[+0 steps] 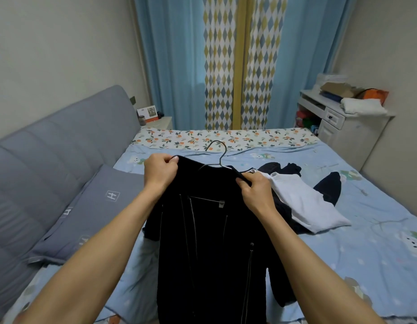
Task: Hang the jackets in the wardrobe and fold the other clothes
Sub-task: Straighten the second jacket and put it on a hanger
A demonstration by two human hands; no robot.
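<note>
While both hands pinch its shoulders, jacket (209,230) hangs over bed (366,242) | left grip (159,171) grasping left shoulder | right grip (255,191) grasping right shoulder | hanger (218,155) hook between grips | white garment (305,204) just right of right grip

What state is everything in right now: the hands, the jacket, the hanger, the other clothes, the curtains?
Left hand: grips the jacket's shoulder.
Right hand: pinches the other shoulder.
Black jacket: held up over the bed, hanger inside its neck.
Wire hanger: hook free, hung on nothing.
White garment: lying loose on the bed, not neatly folded.
Dark clothes: unfolded, partly under the white garment.
Curtains: drawn.
</note>
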